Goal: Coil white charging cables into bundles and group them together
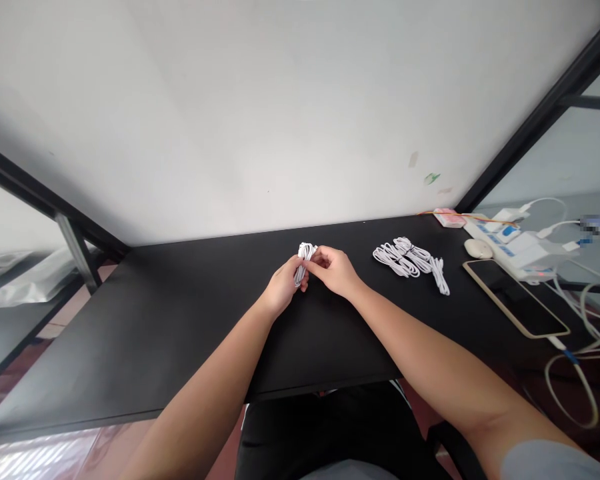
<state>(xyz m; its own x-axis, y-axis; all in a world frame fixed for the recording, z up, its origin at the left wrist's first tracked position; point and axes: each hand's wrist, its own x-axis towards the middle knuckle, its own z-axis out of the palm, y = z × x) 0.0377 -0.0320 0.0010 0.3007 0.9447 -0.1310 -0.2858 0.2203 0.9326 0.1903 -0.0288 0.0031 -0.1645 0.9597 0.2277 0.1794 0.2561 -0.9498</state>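
Over the middle of a black table (pixel 180 313), my left hand (pixel 283 288) is closed around a coiled white cable (pixel 305 257). My right hand (pixel 333 268) pinches the same coil from the right side, its fingers curled at the coil's top. The two hands touch each other. To the right, a pile of bundled white cables (pixel 410 260) lies flat on the table, apart from both hands.
A phone (pixel 515 297) lies screen up at the right, plugged into a white cable. Behind it are a white mouse (pixel 478 249), a white power strip (pixel 510 243) with chargers, and a pink box (pixel 449 217). A white wall stands behind the table.
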